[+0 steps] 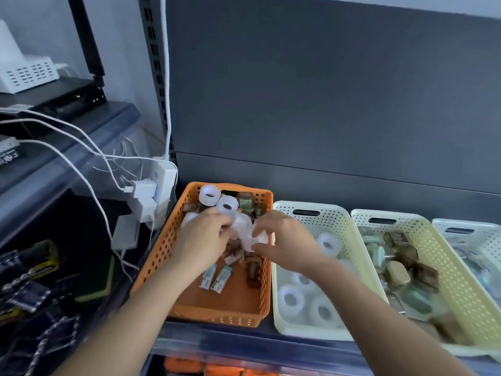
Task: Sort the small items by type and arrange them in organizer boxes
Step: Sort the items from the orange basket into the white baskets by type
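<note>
Over orange basket [160, 251], L hand [202, 240] fingers curl round a clump of white tape rolls [248, 236]; R hand [283, 240] pinches same clump. Risk: too many at once, one may slip out before reaching cream basket [339, 214].

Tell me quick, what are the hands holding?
Left hand: gripping white tape rolls.
Right hand: gripping white tape rolls too.

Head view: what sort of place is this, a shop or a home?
Probably a storeroom or stock shelf, though I cannot be sure. It shows in the slotted metal upright, the perforated orange basket and cream basket in a row, holding small goods, and the power strip crowded with chargers.
</note>
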Demonstrator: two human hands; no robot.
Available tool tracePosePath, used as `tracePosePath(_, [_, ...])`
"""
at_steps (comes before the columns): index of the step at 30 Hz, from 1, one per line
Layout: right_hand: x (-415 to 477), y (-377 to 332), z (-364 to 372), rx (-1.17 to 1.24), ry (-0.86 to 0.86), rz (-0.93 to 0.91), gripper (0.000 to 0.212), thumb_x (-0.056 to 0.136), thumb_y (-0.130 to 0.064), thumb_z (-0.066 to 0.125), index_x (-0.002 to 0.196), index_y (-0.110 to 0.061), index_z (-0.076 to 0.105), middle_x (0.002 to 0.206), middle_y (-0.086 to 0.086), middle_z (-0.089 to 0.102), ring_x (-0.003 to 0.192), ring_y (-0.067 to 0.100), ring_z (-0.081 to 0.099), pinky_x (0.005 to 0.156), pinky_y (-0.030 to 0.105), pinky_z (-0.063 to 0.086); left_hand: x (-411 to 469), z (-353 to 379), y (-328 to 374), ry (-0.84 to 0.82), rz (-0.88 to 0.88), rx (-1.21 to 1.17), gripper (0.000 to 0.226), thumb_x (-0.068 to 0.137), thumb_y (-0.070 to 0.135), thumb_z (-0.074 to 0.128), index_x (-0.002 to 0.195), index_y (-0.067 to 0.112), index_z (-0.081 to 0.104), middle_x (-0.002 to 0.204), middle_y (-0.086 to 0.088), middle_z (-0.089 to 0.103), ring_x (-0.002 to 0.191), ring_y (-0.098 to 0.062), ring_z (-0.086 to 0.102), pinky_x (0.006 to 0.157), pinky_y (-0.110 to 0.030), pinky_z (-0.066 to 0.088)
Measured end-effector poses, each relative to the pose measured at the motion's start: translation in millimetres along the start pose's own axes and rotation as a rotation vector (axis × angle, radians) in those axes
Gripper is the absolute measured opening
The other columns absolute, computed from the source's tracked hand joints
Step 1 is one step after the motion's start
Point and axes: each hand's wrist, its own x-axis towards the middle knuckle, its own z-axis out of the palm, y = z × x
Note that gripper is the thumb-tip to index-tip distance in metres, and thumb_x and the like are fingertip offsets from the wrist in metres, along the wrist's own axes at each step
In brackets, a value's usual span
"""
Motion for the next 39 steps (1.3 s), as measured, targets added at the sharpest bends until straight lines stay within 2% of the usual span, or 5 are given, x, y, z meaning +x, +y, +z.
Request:
tracePosePath(8, [-37, 63, -32, -0.056, 0.313, 0.246, 0.020, 0.078, -0.019, 0.073, 0.097, -0.014, 0.072, 0.110, 0.001, 0.060, 0.090, 0.022, 0.061, 0.077, 0.030, 0.048, 32, 43, 75, 0.031, 0.246, -0.034, 0.021, 0.094, 0.026, 0.055, 0.089, 0.009, 0.067, 0.097, 0.002, 0.054, 0.089, -0.019, 0.054, 0.071, -0.037, 0.046])
tracePosePath(14, [-56, 90, -30, -0.231, 0.113, 0.302, 0.031, 0.088, -0.020, 0.061, 0.118, -0.019, 0.065, 0.125, -0.002, 0.059, 0.109, 0.020, 0.058, 0.089, 0.029, 0.046, 40, 78, 100, -0.115, 0.335, 0.317, 0.053, 0.084, 0.000, 0.053, 0.134, 0.016, 0.046, 0.112, -0.003, 0.058, 0.107, -0.026, 0.055, 0.083, -0.037, 0.043])
tracePosePath(23, [-50, 92, -19, -0.243, 0.068, 0.234, 0.023, 0.088, -0.027, 0.060, 0.107, -0.019, 0.070, 0.112, 0.001, 0.065, 0.109, 0.023, 0.056, 0.090, 0.034, 0.046, 30, 78, 87, -0.166, 0.382, 0.258, 0.028, 0.089, 0.014, 0.050, 0.112, 0.017, 0.067, 0.109, 0.001, 0.059, 0.108, -0.022, 0.049, 0.089, -0.034, 0.036])
tracePosePath(33, [-5, 28, -2, -0.169, 0.168, -0.098, 0.012, 0.081, -0.023, 0.064, 0.085, -0.015, 0.073, 0.084, 0.003, 0.070, 0.087, 0.027, 0.059, 0.073, 0.036, 0.050, 20, 33, 12, -0.084, 0.067, 0.269, 0.038, 0.087, 0.007, 0.049, 0.119, 0.020, 0.065, 0.112, -0.001, 0.062, 0.105, -0.023, 0.054, 0.078, -0.033, 0.046])
tracePosePath(39, [24, -1, 23, -0.583, -0.193, -0.069, 0.026, 0.086, -0.033, 0.053, 0.104, -0.018, 0.064, 0.103, 0.005, 0.062, 0.103, 0.026, 0.049, 0.087, 0.036, 0.034, 11, 42, -9, -0.200, 0.135, 0.396, 0.048, 0.086, 0.011, 0.054, 0.130, 0.029, 0.055, 0.131, 0.003, 0.052, 0.117, -0.024, 0.047, 0.084, -0.035, 0.038])
